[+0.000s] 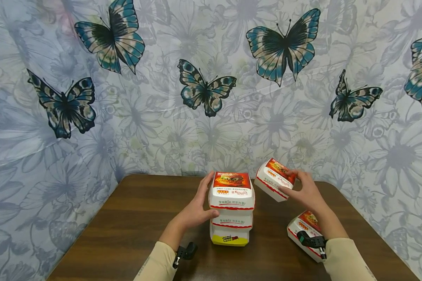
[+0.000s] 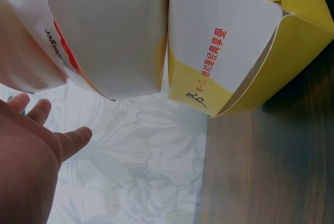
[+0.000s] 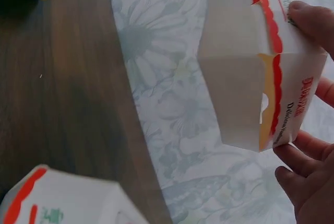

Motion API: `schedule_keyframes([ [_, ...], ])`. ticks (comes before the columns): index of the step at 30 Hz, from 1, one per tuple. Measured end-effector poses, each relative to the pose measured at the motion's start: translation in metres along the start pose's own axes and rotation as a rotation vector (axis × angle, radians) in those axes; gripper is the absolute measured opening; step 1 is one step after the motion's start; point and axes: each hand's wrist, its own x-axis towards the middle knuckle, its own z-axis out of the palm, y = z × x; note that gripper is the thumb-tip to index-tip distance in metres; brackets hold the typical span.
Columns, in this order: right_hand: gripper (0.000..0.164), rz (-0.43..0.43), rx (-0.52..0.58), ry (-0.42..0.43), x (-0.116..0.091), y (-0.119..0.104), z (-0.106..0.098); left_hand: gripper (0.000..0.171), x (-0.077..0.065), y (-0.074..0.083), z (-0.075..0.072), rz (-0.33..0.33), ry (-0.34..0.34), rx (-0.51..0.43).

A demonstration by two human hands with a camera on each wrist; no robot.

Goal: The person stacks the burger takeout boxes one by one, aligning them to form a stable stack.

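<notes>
Three burger boxes stand stacked: a red-topped box (image 1: 231, 191) is uppermost, a white one (image 1: 232, 221) sits beneath it, and a yellow-and-white box (image 1: 230, 236) is at the base. Along the stack's left side lies my left hand (image 1: 195, 208), thumb and fingers spread; in the left wrist view its fingers (image 2: 75, 143) are extended and not curled round any box. To the right of the stack, my right hand (image 1: 306, 192) grips another burger box (image 1: 272, 181) between thumb and fingers. That box hangs tilted above the table, also visible in the right wrist view (image 3: 235, 78).
A further burger box (image 1: 302, 230) lies on the table's right side, partly covered by my right wrist and its strapped camera. The brown wooden table (image 1: 126, 230) ends at a wall cloth (image 1: 154, 144) printed with butterflies and flowers.
</notes>
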Motion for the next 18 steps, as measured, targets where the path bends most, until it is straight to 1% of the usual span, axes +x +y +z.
schedule_keyframes([
  [4,0.057,-0.074,0.052,0.075,-0.001,-0.011,-0.002,0.112,0.0,0.0,0.0,0.0,-0.001,0.001],
  [8,0.052,-0.135,0.134,0.131,0.0,-0.022,-0.005,0.112,0.0,0.0,0.0,0.003,-0.001,0.001],
  [13,0.051,-0.162,0.229,0.16,-0.001,-0.037,-0.01,0.112,-0.001,0.001,-0.001,0.008,-0.001,-0.004],
  [18,0.051,-0.196,0.262,0.179,-0.001,-0.054,-0.014,0.112,-0.001,0.003,-0.001,0.015,0.003,-0.004],
])
